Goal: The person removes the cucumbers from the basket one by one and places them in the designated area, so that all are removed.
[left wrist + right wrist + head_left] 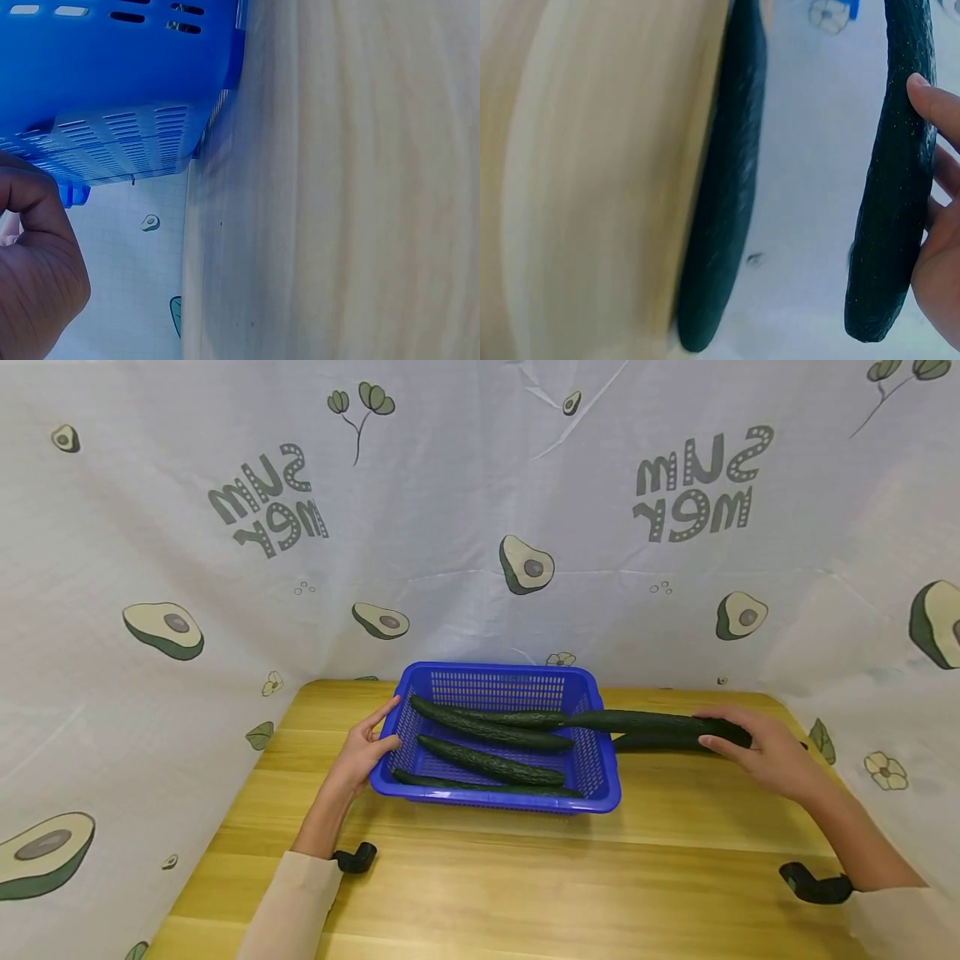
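Note:
A blue plastic basket [495, 670] stands on the table, with several dark green cucumbers [495, 766] lying lengthwise inside. My left hand [365, 753] grips its left rim, thumb and fingers apart on the edge; in the left wrist view the curled hand [37, 262] is beside the basket wall [112, 67]. On the right, my right hand [768, 752] holds a long cucumber [645, 722] near its right end, its other end over the basket's right rim. Beneath it another cucumber [660, 743] lies on the table; the right wrist view shows a gap between the held cucumber [892, 187] and the lying one [724, 187].
The wooden table [480, 877] extends in front of the basket. A white curtain [450, 527] printed with avocados hangs behind and on both sides. Black wrist-worn devices [356, 857] sit on both forearms.

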Demonstrator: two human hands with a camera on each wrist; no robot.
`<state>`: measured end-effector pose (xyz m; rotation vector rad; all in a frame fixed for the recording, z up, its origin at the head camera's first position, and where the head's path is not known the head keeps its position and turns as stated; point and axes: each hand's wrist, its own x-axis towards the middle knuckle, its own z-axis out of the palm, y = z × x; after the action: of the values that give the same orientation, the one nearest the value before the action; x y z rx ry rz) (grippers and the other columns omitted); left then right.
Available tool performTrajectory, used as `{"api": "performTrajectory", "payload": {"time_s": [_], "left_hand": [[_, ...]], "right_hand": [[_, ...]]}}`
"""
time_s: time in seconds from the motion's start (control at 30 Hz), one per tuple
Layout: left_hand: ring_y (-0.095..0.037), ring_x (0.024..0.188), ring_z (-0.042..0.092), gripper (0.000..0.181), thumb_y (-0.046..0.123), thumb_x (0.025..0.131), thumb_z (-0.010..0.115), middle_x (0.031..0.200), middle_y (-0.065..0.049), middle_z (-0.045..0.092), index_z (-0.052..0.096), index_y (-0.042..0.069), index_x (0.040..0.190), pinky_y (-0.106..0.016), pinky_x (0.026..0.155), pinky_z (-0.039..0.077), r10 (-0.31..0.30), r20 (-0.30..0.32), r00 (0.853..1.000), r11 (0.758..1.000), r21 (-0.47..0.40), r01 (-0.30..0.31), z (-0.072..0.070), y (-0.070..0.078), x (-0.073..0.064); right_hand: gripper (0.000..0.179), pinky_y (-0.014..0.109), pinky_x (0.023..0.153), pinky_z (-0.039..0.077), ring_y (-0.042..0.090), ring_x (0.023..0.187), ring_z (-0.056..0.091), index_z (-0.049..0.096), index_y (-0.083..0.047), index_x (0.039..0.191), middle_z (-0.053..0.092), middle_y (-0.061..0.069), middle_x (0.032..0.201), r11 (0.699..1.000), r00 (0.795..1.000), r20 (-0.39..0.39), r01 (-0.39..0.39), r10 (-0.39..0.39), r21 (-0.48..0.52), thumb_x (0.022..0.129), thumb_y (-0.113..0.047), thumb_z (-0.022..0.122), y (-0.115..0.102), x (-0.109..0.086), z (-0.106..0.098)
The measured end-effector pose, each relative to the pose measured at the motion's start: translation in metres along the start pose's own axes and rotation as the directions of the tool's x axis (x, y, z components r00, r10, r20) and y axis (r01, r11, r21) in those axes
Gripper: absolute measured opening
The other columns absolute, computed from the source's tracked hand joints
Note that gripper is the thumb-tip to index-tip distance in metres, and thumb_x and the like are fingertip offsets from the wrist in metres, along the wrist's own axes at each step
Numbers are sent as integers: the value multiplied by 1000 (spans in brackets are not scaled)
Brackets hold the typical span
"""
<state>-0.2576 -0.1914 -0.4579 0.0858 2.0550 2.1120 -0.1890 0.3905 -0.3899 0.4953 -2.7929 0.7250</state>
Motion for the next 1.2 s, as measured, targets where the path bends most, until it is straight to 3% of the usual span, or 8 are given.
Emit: {"api": "performTrajectory", "payload": {"time_s": [0.3,0.57,0.7,0.77,0.83,0.93,1.07,1.2], "left_hand": [[-25,84,76,79,-5,91,60,129,-36,63,42,30,159,-34,67,64,-7,-5,1000,1000,-9,7,2,1,0],[-21,79,74,80,-6,89,61,119,-28,71,43,30,158,-33,64,63,8,-8,1000,1000,-15,-8,2,2,-1],[-22,79,75,80,-6,89,61,120,-28,70,43,30,158,-34,64,63,3,-5,1000,1000,-23,-3,2,2,-2],[-22,80,75,80,-6,90,61,119,-27,71,42,30,159,-34,65,64,0,2,1000,1000,-14,0,2,2,-2],[-22,80,74,80,-5,90,61,116,-25,72,42,31,159,-34,66,64,0,1,1000,1000,-8,0,2,2,-2],[-21,78,74,80,-5,90,61,113,-24,73,42,30,159,-34,66,64,2,2,1000,1000,-5,-2,3,3,-2],[-21,78,73,79,-4,91,61,119,-29,70,41,31,159,-33,65,63,2,6,1000,1000,-2,-2,2,3,-2],[-22,78,74,79,-4,91,61,120,-31,69,42,32,159,-34,66,63,-2,2,1000,1000,-7,2,2,2,-1]], "right_hand": [[41,23,86,41,23,127,50,62,-15,139,59,9,139,994,994,-8,-113,113,-13,99,-24,69,38,-24,-6],[44,72,96,34,-11,140,30,57,-12,143,32,-47,129,986,987,10,-160,159,40,102,-25,64,73,-44,-6],[41,66,111,32,-11,141,27,58,-10,141,49,-19,143,989,990,20,-138,138,42,102,-22,64,85,-49,1],[39,40,122,31,-3,141,34,60,-8,138,53,-4,144,993,993,16,-115,115,34,101,-19,66,90,-49,6],[38,35,128,22,-4,142,33,60,-6,136,54,19,145,995,995,13,-94,94,35,100,-17,66,94,-50,12],[37,2,112,11,-15,137,31,62,-8,134,57,23,143,997,997,-3,-77,77,7,99,-17,68,98,-51,19],[37,35,123,32,19,142,44,63,-9,133,56,33,138,997,997,22,-70,70,-20,98,-17,69,98,-48,23],[36,59,89,43,52,117,48,64,-8,131,58,31,136,998,997,52,-62,64,-34,97,-17,70,98,-42,26]]}}
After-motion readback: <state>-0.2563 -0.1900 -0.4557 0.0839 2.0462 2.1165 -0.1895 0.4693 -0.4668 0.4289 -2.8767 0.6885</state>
